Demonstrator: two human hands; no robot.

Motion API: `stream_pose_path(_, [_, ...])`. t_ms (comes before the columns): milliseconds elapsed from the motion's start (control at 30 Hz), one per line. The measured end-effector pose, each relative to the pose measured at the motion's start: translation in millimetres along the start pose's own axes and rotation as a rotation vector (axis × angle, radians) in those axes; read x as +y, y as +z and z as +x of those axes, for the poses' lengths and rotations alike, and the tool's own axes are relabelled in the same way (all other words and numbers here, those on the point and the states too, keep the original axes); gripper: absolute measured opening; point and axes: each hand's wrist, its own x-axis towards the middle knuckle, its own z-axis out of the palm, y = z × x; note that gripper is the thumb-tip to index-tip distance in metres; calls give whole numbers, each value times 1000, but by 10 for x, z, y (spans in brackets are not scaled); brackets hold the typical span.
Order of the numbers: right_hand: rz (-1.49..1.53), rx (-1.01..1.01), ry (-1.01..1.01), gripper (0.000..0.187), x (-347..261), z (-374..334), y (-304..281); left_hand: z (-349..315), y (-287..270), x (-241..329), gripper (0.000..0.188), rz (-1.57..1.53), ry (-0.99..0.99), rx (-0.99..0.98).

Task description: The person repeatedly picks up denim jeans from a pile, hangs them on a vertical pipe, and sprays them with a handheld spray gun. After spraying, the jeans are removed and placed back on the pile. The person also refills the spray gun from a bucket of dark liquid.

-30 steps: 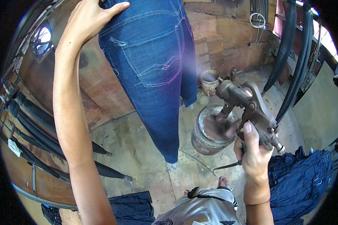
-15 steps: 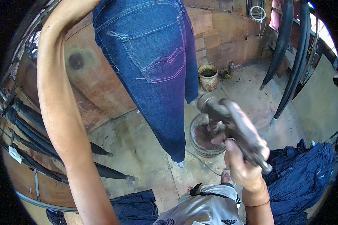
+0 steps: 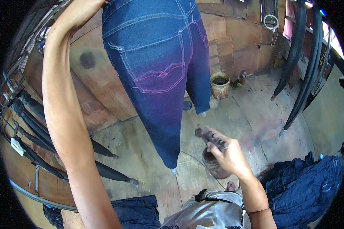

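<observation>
1. While the blue jeans (image 3: 149,110) hang with their legs pointing down, the left hand (image 3: 88,8) is up by their waist, at their left side. The top edge cuts it off, so I cannot tell if it grips them.
2. The right hand (image 3: 227,153) is curled around a dark spray gun (image 3: 214,140). Its nose points up and left, near the jeans but not touching them.
3. Just under the gun is a round brown pot (image 3: 213,163), partly hidden by the hand.
4. The jeans hang over the middle of the floor (image 3: 130,137). Purple colour shows on the back pocket and the leg below it.
5. By the floor's far edge, near the wooden wall (image 3: 242,45), stands a dirty bucket (image 3: 219,91).
6. At the floor's near right corner lies a heap of dark blue cloth (image 3: 302,191).
</observation>
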Motion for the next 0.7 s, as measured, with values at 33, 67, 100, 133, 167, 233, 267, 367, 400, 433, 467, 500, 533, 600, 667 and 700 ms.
stream_pose_path(33, [128, 66, -79, 51, -41, 11, -74, 1, -21, -23, 49, 18, -16, -1])
stream_pose_path(67, [216, 158, -311, 47, -108, 34, -149, -14, -31, -67, 49, 35, -35, -6])
stream_pose_path(100, [378, 184, -377, 46, -198, 65, -231, 2, -35, -135, 46, 48, -64, 11])
stream_pose_path(133, [472, 205, -406, 46, -297, 81, -335, 38, -39, -219, 44, 61, -90, 31])
stream_pose_path(167, [564, 224, -438, 45, -393, 97, -443, 86, -40, -326, 41, 75, -114, 53])
stream_pose_path(233, [576, 300, -458, 48, -548, 171, -618, 244, -18, -555, 54, -14, 0, -24])
stream_pose_path(267, [587, 299, -436, 45, -599, 212, -640, 290, -33, -691, 62, -61, 54, -63])
stream_pose_path(367, [606, 262, -351, 27, -565, 330, -622, 315, -101, -1007, 69, -27, -15, -106])
stream_pose_path(400, [578, 222, -288, 24, -491, 382, -562, 312, -120, -1065, 69, -44, -38, -108])
stream_pose_path(433, [572, 198, -245, 24, -396, 414, -451, 314, -117, -1125, 69, -98, -34, -100])
stream_pose_path(467, [535, 95, -243, 18, -255, 415, -435, 315, -135, -1135, 68, -111, -73, -114])
stream_pose_path(500, [483, 59, -248, 16, -126, 457, -308, 302, -144, -1169, 68, -128, -113, -131])
stream_pose_path(533, [439, 15, -284, 14, 17, 496, -161, 300, -144, -1170, 67, -145, -151, -150])
stream_pose_path(600, [315, -92, -96, 24, 339, 480, 90, 304, -127, -1165, 66, -163, -130, -121])
stream_pose_path(667, [32, -143, -88, 34, 668, 323, 257, 324, -121, -1140, 64, -171, -137, -123])
stream_pose_path(700, [-62, -181, -65, 36, 813, 241, 337, 320, -129, -1126, 63, -172, -157, -138])
